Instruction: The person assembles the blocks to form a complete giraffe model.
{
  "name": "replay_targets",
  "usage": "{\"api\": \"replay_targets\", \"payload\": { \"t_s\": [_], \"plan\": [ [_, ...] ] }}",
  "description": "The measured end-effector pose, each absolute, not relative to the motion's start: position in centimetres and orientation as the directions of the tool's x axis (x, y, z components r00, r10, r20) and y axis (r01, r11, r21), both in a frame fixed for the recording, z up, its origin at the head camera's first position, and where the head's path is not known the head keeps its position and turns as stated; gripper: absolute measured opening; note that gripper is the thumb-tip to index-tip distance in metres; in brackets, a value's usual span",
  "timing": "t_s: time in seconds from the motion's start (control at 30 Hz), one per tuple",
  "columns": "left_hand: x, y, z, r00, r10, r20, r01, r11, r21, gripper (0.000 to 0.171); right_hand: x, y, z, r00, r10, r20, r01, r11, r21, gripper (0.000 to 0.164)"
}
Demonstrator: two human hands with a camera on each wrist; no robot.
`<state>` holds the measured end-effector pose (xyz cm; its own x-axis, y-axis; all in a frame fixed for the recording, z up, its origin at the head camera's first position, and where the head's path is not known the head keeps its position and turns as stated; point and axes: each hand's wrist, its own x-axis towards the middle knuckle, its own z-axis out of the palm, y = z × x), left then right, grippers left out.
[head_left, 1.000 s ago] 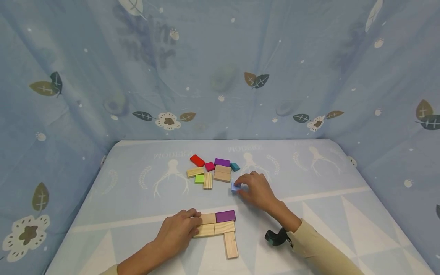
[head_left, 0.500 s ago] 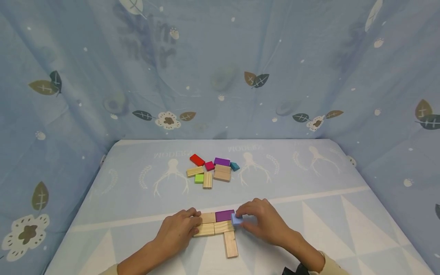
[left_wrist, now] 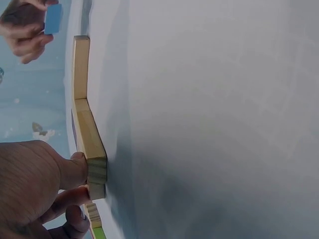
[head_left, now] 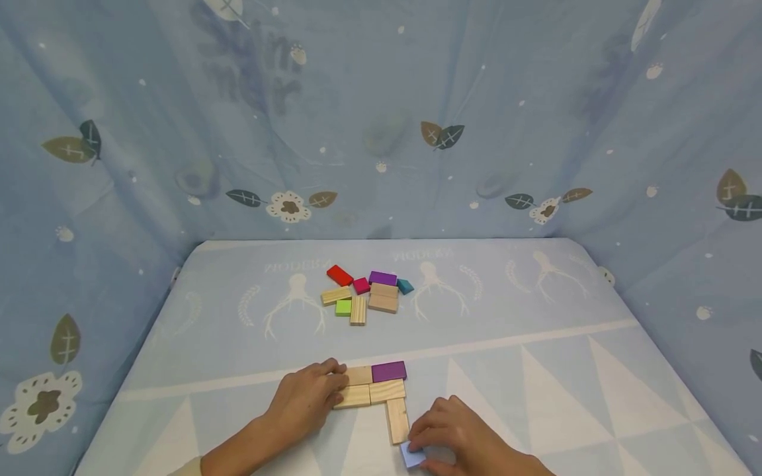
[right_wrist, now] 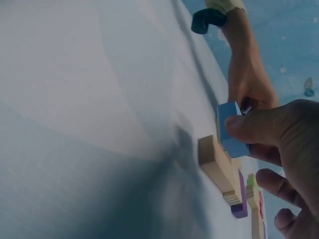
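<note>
My left hand (head_left: 309,400) rests at the left end of two rows of flat wooden blocks, thumb and index finger against the plain blocks (head_left: 354,396); its other fingers are curled in the left wrist view. A purple block (head_left: 388,371) ends the far row at the right. One plain block (head_left: 397,420) points toward me from the near row's right end. Between thumb and fingers, my right hand (head_left: 461,436) pinches a light blue block (right_wrist: 233,130). In the right wrist view, the blue block overlaps the near end of that plain block (right_wrist: 212,152).
Farther back lies a loose group: a red block (head_left: 340,275), a pink block (head_left: 361,285), a green block (head_left: 343,308), a purple block (head_left: 383,277), a teal triangular block (head_left: 405,286) and several plain ones. A blue patterned cloth wall (head_left: 381,198) rises behind the table.
My right hand has brought the light blue block from beside the far group, past the purple block, toward me to the near plain block's end. My left hand stays at the rows.
</note>
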<state>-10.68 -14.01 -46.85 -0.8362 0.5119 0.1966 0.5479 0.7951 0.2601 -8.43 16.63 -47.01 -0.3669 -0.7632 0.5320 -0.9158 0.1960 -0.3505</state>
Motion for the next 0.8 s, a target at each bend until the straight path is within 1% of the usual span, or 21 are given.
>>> {"api": "replay_targets", "payload": {
  "t_s": [0.07, 0.2, 0.3, 0.37, 0.53, 0.63, 0.73, 0.8],
  "plan": [
    [-10.7, -14.0, -46.9, -0.835, 0.512, 0.199, 0.549, 0.794, 0.261, 0.021, -8.3, 16.5, -47.4, -0.336, -0.764, 0.551, -0.930, 0.177, -0.321, 0.017],
    [-10.7, -13.9, -46.9, -0.834, 0.514, 0.200, 0.551, 0.791, 0.266, 0.021, -7.9, 16.5, -47.9, -0.326, -0.789, 0.520, -0.932, 0.178, -0.314, 0.014],
    [-10.7, -13.9, -46.9, -0.834, 0.514, 0.200, 0.551, 0.790, 0.268, 0.021, -7.7, 16.6, -48.2, -0.329, -0.813, 0.480, -0.932, 0.197, -0.306, 0.019],
    [-10.7, -13.9, -46.8, -0.835, 0.514, 0.197, 0.551, 0.790, 0.270, 0.021, -7.6, 16.6, -48.4, -0.319, -0.822, 0.471, -0.938, 0.206, -0.277, 0.024],
    [-10.7, -13.9, -46.7, -0.840, 0.511, 0.184, 0.543, 0.794, 0.272, 0.021, -7.5, 16.6, -49.1, -0.302, -0.813, 0.498, -0.950, 0.218, -0.222, 0.025],
    [-10.7, -13.9, -46.7, -0.843, 0.509, 0.174, 0.538, 0.797, 0.275, 0.021, -7.4, 16.4, -49.3, -0.314, -0.800, 0.511, -0.948, 0.238, -0.210, 0.021],
    [-10.7, -13.9, -46.7, -0.844, 0.509, 0.168, 0.536, 0.797, 0.278, 0.021, -7.5, 16.3, -49.5, -0.309, -0.790, 0.529, -0.951, 0.257, -0.172, 0.013],
    [-10.7, -13.9, -46.7, -0.846, 0.507, 0.167, 0.534, 0.799, 0.278, 0.021, -7.5, 16.2, -49.5, -0.318, -0.789, 0.526, -0.948, 0.276, -0.159, 0.009]
  ]
}}
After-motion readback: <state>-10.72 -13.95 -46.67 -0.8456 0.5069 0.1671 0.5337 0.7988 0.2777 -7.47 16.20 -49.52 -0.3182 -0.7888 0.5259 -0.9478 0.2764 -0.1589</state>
